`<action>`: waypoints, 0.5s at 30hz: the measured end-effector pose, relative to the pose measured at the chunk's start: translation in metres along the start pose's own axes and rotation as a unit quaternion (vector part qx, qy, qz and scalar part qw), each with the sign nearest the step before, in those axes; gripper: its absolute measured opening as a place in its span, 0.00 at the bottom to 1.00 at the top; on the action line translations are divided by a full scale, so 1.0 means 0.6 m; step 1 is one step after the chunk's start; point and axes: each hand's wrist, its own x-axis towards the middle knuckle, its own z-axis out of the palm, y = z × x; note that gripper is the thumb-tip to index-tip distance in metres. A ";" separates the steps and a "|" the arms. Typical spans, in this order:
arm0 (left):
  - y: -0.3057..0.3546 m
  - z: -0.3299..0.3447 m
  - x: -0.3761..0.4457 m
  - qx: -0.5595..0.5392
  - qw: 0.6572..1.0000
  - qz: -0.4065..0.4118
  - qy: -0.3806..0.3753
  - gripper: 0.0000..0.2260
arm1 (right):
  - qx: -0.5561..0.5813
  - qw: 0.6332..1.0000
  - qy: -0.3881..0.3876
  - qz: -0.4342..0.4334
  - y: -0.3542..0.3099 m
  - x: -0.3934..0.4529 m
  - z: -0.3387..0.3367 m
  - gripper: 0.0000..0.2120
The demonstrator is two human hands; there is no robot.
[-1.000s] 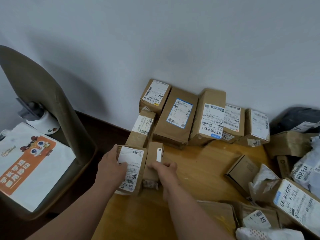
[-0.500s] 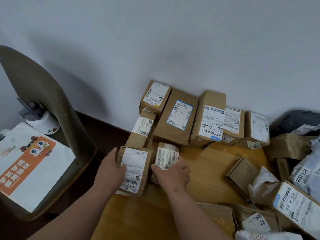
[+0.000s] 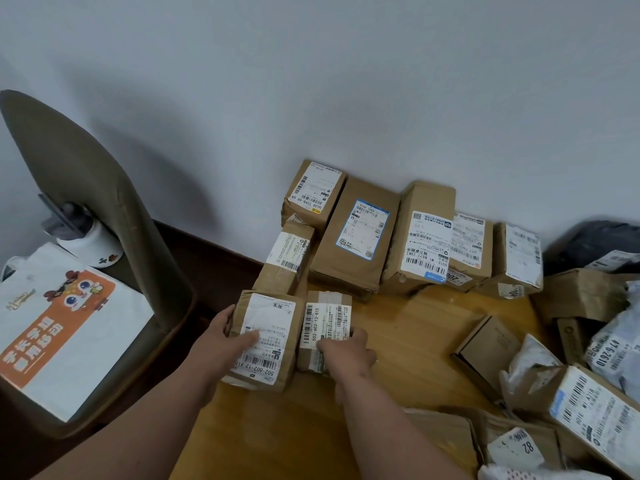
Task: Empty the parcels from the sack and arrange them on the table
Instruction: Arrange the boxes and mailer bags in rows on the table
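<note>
matt brown cardboard parcels [image 3: 356,237] with paper labels, smooth wooden table [image 3: 408,341]

Row of parcels [image 3: 408,237] against wall [image 3: 346,81], two parcels [image 3: 294,337] side by side before it on table [image 3: 408,341], chair [image 3: 114,237] left.

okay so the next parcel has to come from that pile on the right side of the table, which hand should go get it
Right. The right hand sits on the small parcel, nearer the unsorted pile on the table. The left hand grips the labelled box at the table's far left edge, so it would likely have to cross over.
</note>
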 end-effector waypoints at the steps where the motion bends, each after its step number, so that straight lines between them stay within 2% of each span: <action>1: -0.002 -0.001 0.001 -0.004 1.000 -0.001 0.002 0.30 | 0.002 1.000 0.001 -0.001 0.001 0.003 0.000 0.29; 5: -0.002 -0.007 0.005 -0.006 1.000 -0.001 -0.005 0.31 | 0.026 0.999 0.028 0.002 0.003 0.008 0.004 0.29; 8: 0.004 -0.008 0.004 0.006 1.000 0.006 0.011 0.32 | 0.068 0.997 0.033 -0.001 0.000 0.013 0.004 0.21; 11: 0.004 -0.012 0.004 0.005 0.999 0.013 0.029 0.32 | 0.060 0.998 0.013 -0.015 0.001 0.017 0.003 0.12; 15: 0.002 -0.017 0.006 0.022 0.999 0.009 0.024 0.30 | 0.059 0.998 -0.014 -0.013 0.003 0.018 0.006 0.14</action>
